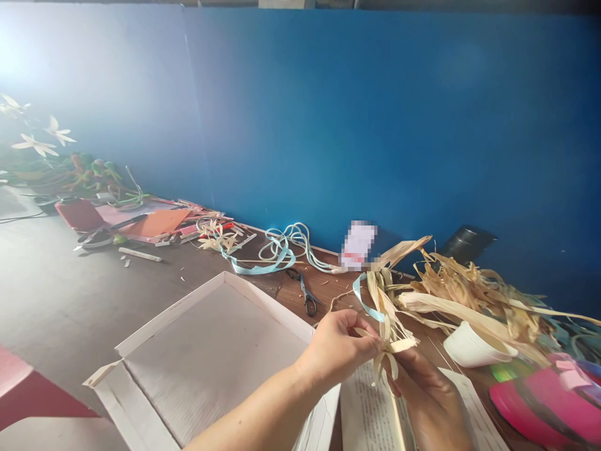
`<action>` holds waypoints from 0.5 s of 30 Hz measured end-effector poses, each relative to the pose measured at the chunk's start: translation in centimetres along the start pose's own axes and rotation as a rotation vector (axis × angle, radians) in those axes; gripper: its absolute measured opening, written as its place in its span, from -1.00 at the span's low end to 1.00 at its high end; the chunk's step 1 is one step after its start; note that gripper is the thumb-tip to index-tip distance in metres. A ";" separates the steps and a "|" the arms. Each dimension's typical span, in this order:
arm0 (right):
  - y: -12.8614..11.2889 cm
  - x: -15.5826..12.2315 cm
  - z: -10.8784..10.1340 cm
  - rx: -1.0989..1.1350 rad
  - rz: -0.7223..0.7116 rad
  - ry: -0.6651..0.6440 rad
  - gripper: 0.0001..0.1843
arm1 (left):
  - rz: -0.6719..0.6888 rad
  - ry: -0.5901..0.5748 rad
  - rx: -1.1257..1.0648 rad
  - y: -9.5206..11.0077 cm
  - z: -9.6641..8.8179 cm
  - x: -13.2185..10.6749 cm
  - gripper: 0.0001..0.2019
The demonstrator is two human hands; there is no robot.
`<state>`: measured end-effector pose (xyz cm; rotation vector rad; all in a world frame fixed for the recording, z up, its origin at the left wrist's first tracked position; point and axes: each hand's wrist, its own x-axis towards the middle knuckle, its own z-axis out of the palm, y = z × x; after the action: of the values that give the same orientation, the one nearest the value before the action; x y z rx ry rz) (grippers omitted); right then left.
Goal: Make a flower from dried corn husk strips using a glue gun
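Observation:
A pale corn husk flower (390, 363) with narrow petals is between my two hands, above the table's near right part. My left hand (338, 344) pinches the flower from the left with thumb and fingertips. From below and to the right, my right hand (429, 394) has its fingers closed around the flower's base, partly hidden by the petals. A thin pale stick runs down from beneath the flower. Under the hands lies an open book (366, 407) with printed pages. Just behind are loose husk strips (382, 294) and a light blue ribbon (361, 294).
Left of my hands sits a shallow white box lid (201, 344). Black scissors (305, 294) lie behind it. A heap of dried husks (474, 288), a white cup (476, 346) and a pink object (539, 401) crowd the right. A blue partition (328, 125) borders the table.

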<state>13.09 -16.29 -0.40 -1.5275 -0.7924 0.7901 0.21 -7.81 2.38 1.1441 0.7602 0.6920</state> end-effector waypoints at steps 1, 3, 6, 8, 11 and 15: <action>0.2 0.1 -0.1 -0.008 0.009 0.001 -0.70 | 0.000 0.000 -0.001 0.0 0.0 0.0 -0.79; 0.7 0.4 -0.4 -0.044 0.005 -0.006 -0.69 | -0.004 -0.002 0.009 0.0 0.0 -0.1 -0.79; 1.5 0.9 -0.9 -0.092 -0.030 -0.011 -0.69 | -0.012 -0.001 0.041 0.1 0.0 -0.1 -0.79; 1.7 0.9 -0.9 -0.097 -0.046 -0.003 -0.70 | -0.011 -0.002 0.059 0.1 -0.1 -0.1 -0.81; 1.5 0.7 -0.8 -0.103 -0.059 0.009 -0.71 | 0.002 -0.013 0.063 0.0 -0.1 -0.1 -0.84; 1.3 0.6 -0.6 -0.119 -0.059 0.037 -0.69 | 0.004 -0.025 0.043 -0.1 -0.2 -0.1 -0.84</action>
<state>14.00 -16.23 -1.62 -1.6127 -0.8662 0.6797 0.07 -7.79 2.27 1.1917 0.7551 0.6668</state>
